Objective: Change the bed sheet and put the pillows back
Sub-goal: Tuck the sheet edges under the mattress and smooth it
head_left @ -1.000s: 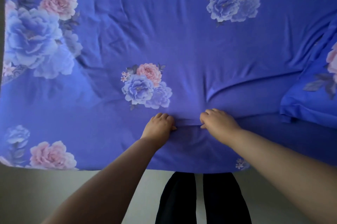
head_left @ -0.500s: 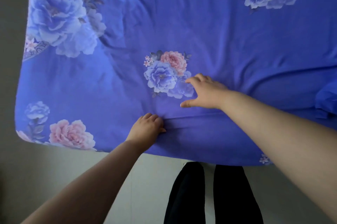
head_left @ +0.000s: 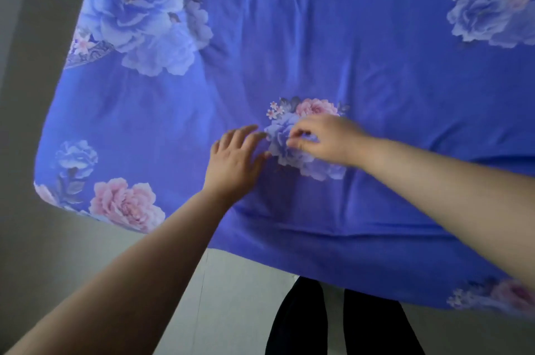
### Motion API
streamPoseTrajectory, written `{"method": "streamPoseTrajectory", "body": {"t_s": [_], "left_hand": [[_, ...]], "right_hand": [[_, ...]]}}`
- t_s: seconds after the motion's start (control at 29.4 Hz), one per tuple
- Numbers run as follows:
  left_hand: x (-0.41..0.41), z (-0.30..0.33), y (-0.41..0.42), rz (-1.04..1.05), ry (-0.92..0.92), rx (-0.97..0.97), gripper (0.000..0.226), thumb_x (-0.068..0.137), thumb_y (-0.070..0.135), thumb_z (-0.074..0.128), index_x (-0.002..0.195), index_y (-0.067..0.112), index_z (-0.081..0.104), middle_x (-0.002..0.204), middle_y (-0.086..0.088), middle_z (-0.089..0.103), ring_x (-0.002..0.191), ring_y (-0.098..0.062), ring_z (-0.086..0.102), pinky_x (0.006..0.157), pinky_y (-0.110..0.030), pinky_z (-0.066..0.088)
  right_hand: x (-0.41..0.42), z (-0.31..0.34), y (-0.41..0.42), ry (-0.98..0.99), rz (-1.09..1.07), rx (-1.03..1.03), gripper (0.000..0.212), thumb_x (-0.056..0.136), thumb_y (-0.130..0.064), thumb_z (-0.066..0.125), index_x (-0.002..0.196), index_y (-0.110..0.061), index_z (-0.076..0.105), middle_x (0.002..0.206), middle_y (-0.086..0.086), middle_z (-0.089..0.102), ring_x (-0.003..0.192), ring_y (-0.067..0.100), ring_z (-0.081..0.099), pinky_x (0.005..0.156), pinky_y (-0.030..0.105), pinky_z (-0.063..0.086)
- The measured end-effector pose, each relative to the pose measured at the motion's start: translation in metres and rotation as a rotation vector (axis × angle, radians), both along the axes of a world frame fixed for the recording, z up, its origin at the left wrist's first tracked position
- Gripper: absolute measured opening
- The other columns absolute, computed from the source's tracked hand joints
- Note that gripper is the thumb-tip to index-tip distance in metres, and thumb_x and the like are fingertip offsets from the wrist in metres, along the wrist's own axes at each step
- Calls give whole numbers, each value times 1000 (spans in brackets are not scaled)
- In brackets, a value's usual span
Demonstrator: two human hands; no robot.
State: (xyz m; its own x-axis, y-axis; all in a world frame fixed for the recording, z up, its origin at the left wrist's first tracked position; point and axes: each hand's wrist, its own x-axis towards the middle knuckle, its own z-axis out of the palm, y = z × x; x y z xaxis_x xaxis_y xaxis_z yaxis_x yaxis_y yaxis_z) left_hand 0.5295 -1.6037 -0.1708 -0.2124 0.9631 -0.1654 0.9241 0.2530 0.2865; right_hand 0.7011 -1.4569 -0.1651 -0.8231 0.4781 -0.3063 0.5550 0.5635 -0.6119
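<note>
The blue flowered bed sheet [head_left: 362,51] lay spread over the bed, its near edge hanging down in front of my dark trousers [head_left: 341,323] and its rounded left corner standing just off the grey floor [head_left: 43,253]. My left hand [head_left: 234,163] rested flat on the cloth with straight fingers, holding nothing. Just beside it my right hand [head_left: 327,140] curled over a printed flower [head_left: 289,137] — whether it pinched the cloth, I could not tell — with broad sheet beyond both.

No readable text, labels or numbers anywhere
</note>
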Motion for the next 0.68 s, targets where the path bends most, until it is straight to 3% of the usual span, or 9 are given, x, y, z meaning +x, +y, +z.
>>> {"method": "streamPoseTrajectory", "body": {"t_s": [0.1, 0.2, 0.31, 0.41, 0.44, 0.51, 0.54, 0.61, 0.68], "left_hand": [[-52, -31, -10, 293, 94, -178, 55, 95, 56, 29, 148, 42, 18, 159, 10, 8, 147, -25, 3, 115, -52, 2], [-76, -57, -83, 700, 136, -271, 62, 95, 56, 21, 151, 32, 8, 160, 8, -1, 147, -25, -2, 116, -50, -1], [-66, -54, -163, 1198, 51, -299, 64, 98, 49, 25, 151, 16, 12, 160, -3, 6, 146, -31, 10, 115, -52, 10], [-59, -30, -194, 1582, -16, -250, 55, 100, 33, 35, 146, 4, 28, 156, -18, 16, 142, -35, 20, 113, -45, 17], [-58, -21, -188, 1473, 58, -168, 52, 99, 26, 39, 145, 3, 30, 156, -19, 16, 142, -34, 20, 114, -42, 15], [-57, -8, -154, 1073, 134, 34, 51, 96, 17, 44, 144, 5, 34, 155, -19, 19, 143, -34, 20, 115, -40, 13], [-53, -6, -127, 899, 117, 106, 51, 95, 15, 45, 144, 6, 36, 155, -18, 20, 143, -34, 20, 116, -40, 12], [-38, -8, -70, 616, 48, 154, 52, 94, 19, 44, 145, 13, 35, 156, -14, 21, 145, -31, 17, 117, -40, 10], [-19, -12, -17, 380, 15, 144, 54, 94, 27, 40, 147, 21, 32, 157, -7, 22, 145, -27, 17, 117, -40, 10]], "right_hand": [[-56, -26, 74, 228, -385, 121, 45, 93, -39, 54, 131, -16, 54, 139, 7, 50, 131, 25, 42, 108, 27, 27], [-99, -63, 67, -13, -494, 182, 59, 95, -48, 42, 148, -27, 29, 158, 8, 18, 145, 28, 14, 119, 41, 9], [-104, -79, -71, -107, 162, 268, 56, 96, -56, 24, 149, -44, 12, 161, -7, -2, 147, 26, -11, 113, 57, -11], [-41, -49, -200, -26, 955, 75, 44, 98, -50, 21, 136, -42, 43, 152, -12, 31, 147, 25, 8, 114, 60, 1], [-14, -34, -214, -24, 1131, -19, 45, 97, -51, 22, 126, -38, 54, 139, -10, 49, 140, 25, 31, 111, 57, 21], [20, -12, -195, 84, 1095, -237, 47, 96, -50, 29, 112, -24, 65, 114, -2, 66, 107, 26, 62, 83, 42, 51], [26, -8, -171, 259, 941, -178, 44, 98, -46, 36, 108, -18, 69, 108, 0, 69, 95, 25, 66, 75, 37, 54], [17, -14, -93, 499, 497, 168, 40, 98, -35, 41, 107, -10, 72, 110, 5, 70, 94, 26, 68, 82, 37, 54], [9, -20, 8, 343, 121, 489, 41, 98, -35, 42, 118, -7, 65, 123, 11, 63, 109, 32, 62, 98, 42, 45]]}}
